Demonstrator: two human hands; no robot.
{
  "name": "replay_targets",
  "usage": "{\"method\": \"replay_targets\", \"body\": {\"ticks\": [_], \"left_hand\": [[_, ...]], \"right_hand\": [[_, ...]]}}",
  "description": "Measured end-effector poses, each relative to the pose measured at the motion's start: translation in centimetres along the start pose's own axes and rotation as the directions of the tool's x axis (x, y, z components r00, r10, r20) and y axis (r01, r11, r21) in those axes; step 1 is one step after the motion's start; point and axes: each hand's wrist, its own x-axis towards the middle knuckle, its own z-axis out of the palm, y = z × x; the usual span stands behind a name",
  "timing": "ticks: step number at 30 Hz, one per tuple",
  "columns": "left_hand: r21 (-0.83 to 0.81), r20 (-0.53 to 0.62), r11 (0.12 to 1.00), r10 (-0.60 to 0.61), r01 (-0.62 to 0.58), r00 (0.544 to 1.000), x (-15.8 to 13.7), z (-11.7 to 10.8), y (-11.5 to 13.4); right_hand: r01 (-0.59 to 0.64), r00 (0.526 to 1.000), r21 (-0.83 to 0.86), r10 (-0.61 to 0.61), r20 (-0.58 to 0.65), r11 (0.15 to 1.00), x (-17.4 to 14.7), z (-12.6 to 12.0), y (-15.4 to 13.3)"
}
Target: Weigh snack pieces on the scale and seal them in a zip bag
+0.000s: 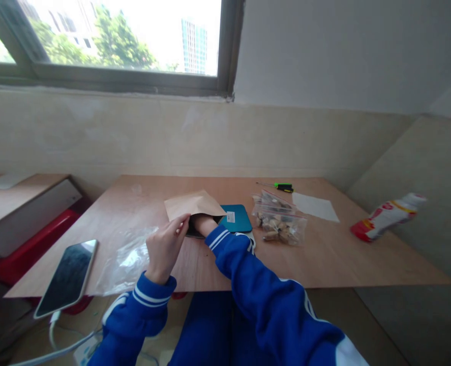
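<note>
A brown paper bag lies on the wooden table with its mouth towards me. My left hand pinches the bag's rim between thumb and fingers and holds the mouth apart. My right hand reaches inside the bag; its fingers are hidden there. Just right of the bag lies a flat teal object with a small white label, partly covered by my sleeve. Beside that are clear zip bags with several brown wooden-looking pieces in them.
A crumpled clear plastic bag lies left of my left hand. A phone with a white cable overhangs the table's left front edge. At the back are a green-and-black screwdriver and white paper. A red-and-white bottle is at right.
</note>
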Motion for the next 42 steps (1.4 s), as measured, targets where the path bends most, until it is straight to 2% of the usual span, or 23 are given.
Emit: {"method": "replay_targets", "body": {"ticks": [2, 5, 9, 11, 14, 16, 18, 20, 22, 25, 29, 32, 34, 36, 39, 42], "left_hand": [[-0.014, 0.014, 0.999, -0.033, 0.033, 0.999, 0.3, -0.4, 0.0], [-0.019, 0.051, 0.994, -0.108, 0.109, 0.993, 1.1, -0.9, 0.2], [-0.012, 0.127, 0.989, -0.147, 0.150, 0.981, 2.2, -1.5, 0.5], [-0.020, 0.150, 0.986, -0.158, 0.163, 0.976, 2.8, -1.8, 0.5], [-0.032, 0.171, 0.980, -0.187, 0.195, 0.967, 3.7, -2.2, 0.2], [-0.033, 0.167, 0.978, -0.200, 0.208, 0.965, 4.2, -2.4, 0.0], [-0.032, 0.157, 0.975, -0.211, 0.218, 0.965, 4.6, -2.6, -0.3], [-0.045, 0.153, 0.974, -0.212, 0.221, 0.965, 4.7, -2.7, -0.4], [-0.063, 0.151, 0.972, -0.216, 0.228, 0.965, 4.8, -2.7, -0.5], [-0.095, 0.149, 0.966, -0.226, 0.241, 0.963, 4.7, -2.7, -0.5], [-0.149, 0.169, 0.953, -0.239, 0.265, 0.956, 4.7, -3.1, -0.6], [-0.160, 0.166, 0.951, -0.236, 0.263, 0.957, 4.7, -3.2, -0.7], [-0.168, 0.157, 0.954, -0.224, 0.250, 0.962, 4.7, -3.2, -0.6], [-0.180, 0.154, 0.955, -0.208, 0.234, 0.966, 4.6, -3.0, -0.5], [-0.189, 0.168, 0.959, -0.179, 0.210, 0.969, 4.5, -2.5, -0.1], [-0.178, 0.164, 0.968, -0.149, 0.178, 0.975, 4.1, -2.0, 0.4]], "right_hand": [[-0.002, 1.000, -0.001, 0.002, -0.004, 1.000, -0.1, 0.3, 0.2], [0.006, 1.000, -0.010, -0.006, -0.012, 1.000, -1.9, -0.2, 0.4], [0.138, 0.990, -0.048, -0.136, 0.034, 0.989, -6.2, -3.1, 0.1], [0.155, 0.987, -0.020, -0.155, -0.035, 0.988, -8.3, -5.1, 0.2], [0.198, 0.971, 0.135, -0.175, -0.164, 0.971, -11.0, -7.8, 1.5], [0.182, 0.971, 0.274, -0.130, -0.200, 0.944, -12.1, -9.1, 3.5], [0.067, 0.983, 0.357, 0.001, -0.186, 0.932, -12.6, -9.5, 6.3], [-0.046, 0.966, 0.365, 0.134, -0.220, 0.930, -12.3, -8.9, 9.2], [-0.107, 0.939, 0.319, 0.201, -0.278, 0.942, -11.5, -7.4, 11.8], [-0.177, 0.921, 0.176, 0.226, -0.317, 0.968, -9.8, -4.1, 14.5], [-0.211, 0.939, 0.044, 0.215, -0.270, 0.977, -8.7, -0.8, 16.2], [-0.153, 0.939, 0.061, 0.165, -0.303, 0.986, -9.1, -1.2, 15.6], [-0.073, 0.924, 0.154, 0.125, -0.362, 0.985, -9.6, -2.9, 14.0], [0.069, 0.918, 0.312, 0.062, -0.392, 0.947, -10.1, -5.1, 11.6], [0.284, 0.926, 0.459, -0.115, -0.360, 0.842, -10.4, -7.5, 7.8], [0.373, 0.925, 0.455, -0.283, -0.254, 0.809, -9.4, -7.4, 5.2]]}}
